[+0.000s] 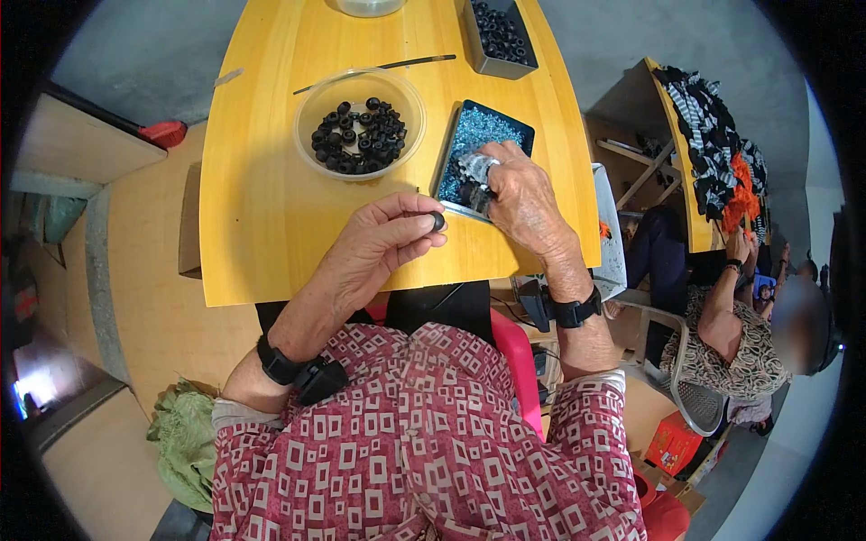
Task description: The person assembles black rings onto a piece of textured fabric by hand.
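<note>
The person's left grip (388, 239) pinches a small black piece (438, 222) between thumb and fingers. Just right of it, the right grip (523, 194) dips into a dark tray (448, 153) of blue bits (483, 129); whether it grasps any cannot be told. Beyond the left grip, a clear tub (412, 104) of black parts (361, 144) stands on the yellow bench (257, 180); a grey bin (505, 67) stands beyond the right grip.
</note>
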The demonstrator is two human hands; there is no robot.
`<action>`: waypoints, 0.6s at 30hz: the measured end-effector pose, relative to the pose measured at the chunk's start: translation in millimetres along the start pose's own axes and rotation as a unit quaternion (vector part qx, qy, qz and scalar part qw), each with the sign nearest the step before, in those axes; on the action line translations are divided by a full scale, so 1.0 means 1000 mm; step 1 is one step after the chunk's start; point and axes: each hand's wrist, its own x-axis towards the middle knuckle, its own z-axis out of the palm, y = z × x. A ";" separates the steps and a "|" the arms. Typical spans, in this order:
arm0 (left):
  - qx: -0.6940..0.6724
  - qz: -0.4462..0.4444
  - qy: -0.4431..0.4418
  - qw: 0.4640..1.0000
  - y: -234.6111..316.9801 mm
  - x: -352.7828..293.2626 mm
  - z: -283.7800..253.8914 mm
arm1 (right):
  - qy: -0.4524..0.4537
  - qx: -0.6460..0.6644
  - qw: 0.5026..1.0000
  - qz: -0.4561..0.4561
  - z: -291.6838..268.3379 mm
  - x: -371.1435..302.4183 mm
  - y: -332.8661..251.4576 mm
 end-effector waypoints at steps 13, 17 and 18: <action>-0.001 0.009 0.003 1.000 0.002 -0.001 -0.006 | 0.060 0.004 0.998 0.035 -0.002 0.002 0.005; 0.003 0.005 0.006 1.000 0.001 0.000 -0.003 | 0.026 -0.007 0.998 0.054 0.002 0.003 0.009; 0.003 0.006 0.007 1.000 0.002 0.000 -0.003 | 0.002 0.017 0.997 0.078 0.002 0.004 0.009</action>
